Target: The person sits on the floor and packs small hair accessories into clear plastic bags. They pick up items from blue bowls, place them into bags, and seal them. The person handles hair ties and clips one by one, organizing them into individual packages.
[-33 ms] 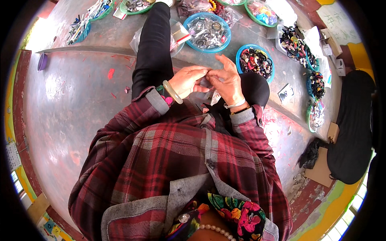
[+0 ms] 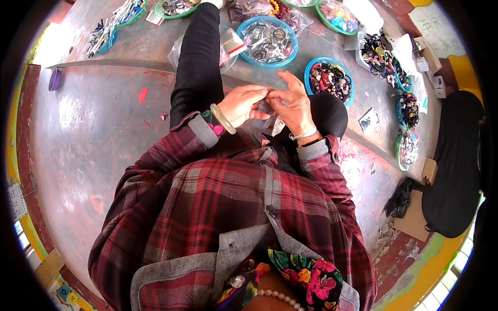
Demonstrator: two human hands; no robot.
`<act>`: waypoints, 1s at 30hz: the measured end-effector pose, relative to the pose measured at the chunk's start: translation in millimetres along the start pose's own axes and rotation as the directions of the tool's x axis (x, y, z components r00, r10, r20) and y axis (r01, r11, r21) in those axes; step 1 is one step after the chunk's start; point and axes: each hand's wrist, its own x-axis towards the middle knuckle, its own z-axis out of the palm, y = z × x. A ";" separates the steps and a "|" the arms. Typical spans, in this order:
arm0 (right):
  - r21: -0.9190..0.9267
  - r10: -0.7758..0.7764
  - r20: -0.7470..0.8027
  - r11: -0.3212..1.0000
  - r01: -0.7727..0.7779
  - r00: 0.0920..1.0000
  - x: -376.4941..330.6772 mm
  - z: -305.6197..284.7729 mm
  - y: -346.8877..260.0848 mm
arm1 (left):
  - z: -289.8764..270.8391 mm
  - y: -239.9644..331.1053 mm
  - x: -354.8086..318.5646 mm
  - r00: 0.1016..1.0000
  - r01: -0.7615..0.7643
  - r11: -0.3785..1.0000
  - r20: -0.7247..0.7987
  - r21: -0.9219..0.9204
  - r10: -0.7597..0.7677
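Note:
Above my lap, both hands meet at the fingertips. My left hand [image 2: 237, 106], with a pale bangle at its wrist, pinches thumb and index finger together. My right hand [image 2: 294, 109] wears a light bracelet and presses its thumb and forefinger against the left fingertips, its other fingers raised. Whatever lies between the fingertips is too small to make out. Below the hands, a bit of clear plastic [image 2: 278, 126] shows in my lap. Just beyond my right knee stands a blue basket [image 2: 308, 78] of dark and coloured hair ties.
Farther ahead, a blue basket [image 2: 241, 32] holds bagged rings or bands, beside a red-and-white box [image 2: 233, 46]. Green baskets [image 2: 322, 19] line the far side. Small bins of hair ties [image 2: 410, 110] stand at right, near a long black cushion [image 2: 452, 166]. A purple bowl [image 2: 55, 80] sits far left.

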 end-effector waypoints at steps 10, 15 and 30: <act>0.065 0.050 0.152 0.996 -0.061 0.987 -2.6 -1.8 7.8 | -2.8 -3.3 2.1 0.999 -0.035 0.999 -0.020 -0.015 0.034; 0.049 -0.014 0.214 0.999 0.003 0.977 0.1 -7.1 -1.7 | -2.5 -0.7 1.4 0.998 -0.029 0.998 -0.054 -0.050 0.026; 0.154 0.281 0.211 0.936 -0.316 0.936 -6.3 1.5 1.6 | -1.4 1.1 0.2 0.993 -0.016 0.998 -0.114 0.062 0.023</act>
